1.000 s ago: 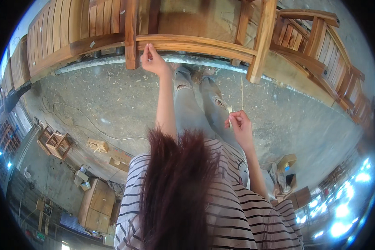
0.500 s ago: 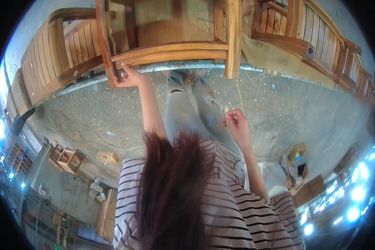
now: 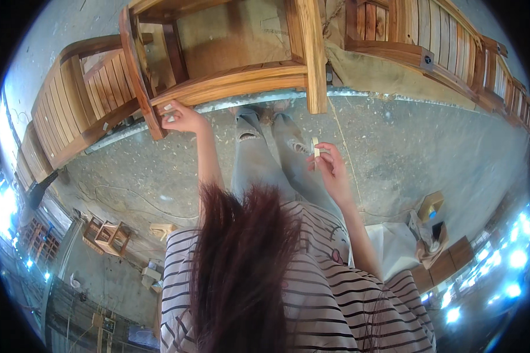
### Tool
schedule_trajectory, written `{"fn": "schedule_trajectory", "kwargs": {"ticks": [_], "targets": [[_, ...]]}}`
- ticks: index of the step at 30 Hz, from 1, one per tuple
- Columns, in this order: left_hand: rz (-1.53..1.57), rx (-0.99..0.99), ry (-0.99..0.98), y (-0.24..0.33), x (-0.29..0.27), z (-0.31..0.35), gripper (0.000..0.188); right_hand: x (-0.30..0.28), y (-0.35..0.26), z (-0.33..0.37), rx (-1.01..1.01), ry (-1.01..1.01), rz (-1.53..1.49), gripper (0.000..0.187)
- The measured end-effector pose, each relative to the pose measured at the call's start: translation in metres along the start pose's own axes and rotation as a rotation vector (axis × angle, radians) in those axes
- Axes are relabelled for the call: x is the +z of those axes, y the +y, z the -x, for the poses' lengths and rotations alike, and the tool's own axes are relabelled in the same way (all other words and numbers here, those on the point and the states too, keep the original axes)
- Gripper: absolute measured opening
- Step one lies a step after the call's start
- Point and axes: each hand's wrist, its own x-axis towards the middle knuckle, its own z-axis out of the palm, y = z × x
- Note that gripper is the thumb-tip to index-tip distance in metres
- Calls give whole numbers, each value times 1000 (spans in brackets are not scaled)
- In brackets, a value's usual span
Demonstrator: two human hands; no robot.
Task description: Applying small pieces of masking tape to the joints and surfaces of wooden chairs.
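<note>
A brown wooden chair frame [image 3: 235, 81] stands in front of me, its legs and a curved rail nearest. My left hand [image 3: 185, 119] is at the frame's left leg [image 3: 140, 79], fingers apart and fingertips at the wood just below the rail. A small pale spot shows by these fingertips; I cannot tell what it is. Out over the right trouser leg, my right hand [image 3: 334, 169] pinches a thin pale-yellow strip [image 3: 316, 147] upright between thumb and fingers. The frame's right leg [image 3: 315, 70] is beyond that hand, apart from it.
Slatted wooden chairs stand left [image 3: 65, 97] and right [image 3: 436, 41] of the frame. A pale ledge edge [image 3: 218, 105] runs below them. Wood chips dot the concrete floor [image 3: 406, 153]. Behind me are small wooden stools [image 3: 109, 235] and a brown box [image 3: 431, 206].
The chair frame has shifted left in view and looks more tilted. My left hand has moved slightly down along its leg. My right hand has risen a little, with the strip showing more.
</note>
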Motion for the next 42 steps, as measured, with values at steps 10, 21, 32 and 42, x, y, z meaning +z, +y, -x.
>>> {"fn": "schedule_trajectory", "kwargs": {"ticks": [10, 21, 32, 42], "targets": [[52, 123, -1777, 117, -49, 175, 26, 3, 4, -4, -99, 85, -75, 32], [-169, 444, -1572, 135, -56, 212, 8, -4, 25, -14, -172, 283, -63, 26], [-118, 325, -1042, 144, 78, 170, 19, 5, 38, 18, 1, 510, -208, 7], [-503, 693, -1178, 93, 124, 174, 95, -37, 55, 8, -108, 485, -336, 10]]}}
